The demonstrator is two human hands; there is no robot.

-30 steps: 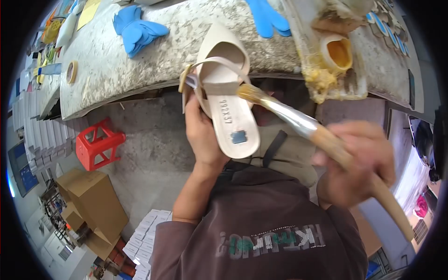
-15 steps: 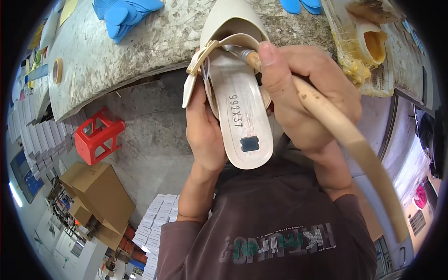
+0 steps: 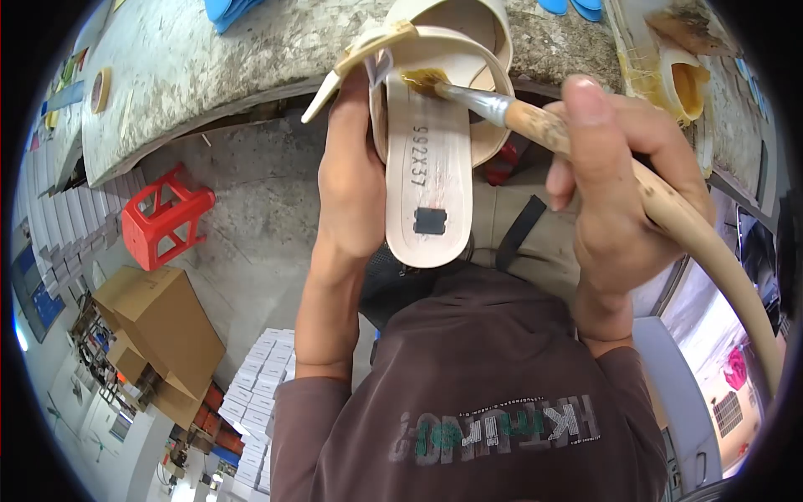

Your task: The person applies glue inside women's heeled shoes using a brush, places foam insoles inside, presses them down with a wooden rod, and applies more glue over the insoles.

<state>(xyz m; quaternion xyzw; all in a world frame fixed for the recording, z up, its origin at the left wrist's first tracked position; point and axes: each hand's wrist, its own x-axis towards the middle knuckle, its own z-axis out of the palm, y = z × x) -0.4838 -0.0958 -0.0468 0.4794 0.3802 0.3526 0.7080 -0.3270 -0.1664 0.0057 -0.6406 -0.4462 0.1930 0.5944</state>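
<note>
A cream slingback shoe [image 3: 443, 155] with a bow on its strap is held up in front of me, its heel end toward me. Stamped "992X37", the pale insole carries a dark rectangular patch [image 3: 430, 221] near the heel. My left hand [image 3: 347, 184] is closed round the shoe's left side, its fingers mostly hidden behind the strap and sole. In my right hand [image 3: 623, 167] is a glue brush [image 3: 477, 100] with a wooden handle that runs into a long beige hose [image 3: 728, 268]. The yellowish bristles reach inside the strap, over the insole's front part.
Ahead lies a worn, stained workbench [image 3: 251, 75] with blue pads [image 3: 230, 12] and a tape roll [image 3: 100, 89]. A glue-crusted pipe opening [image 3: 687, 88] is at the right. To the left are a red stool [image 3: 167, 216], a cardboard box [image 3: 163, 322] and stacked white boxes [image 3: 263, 376].
The brush has drawn back from deeper in the shoe, so its bristles now show over the insole. My right hand moved right, and the shoe shifted slightly up and left.
</note>
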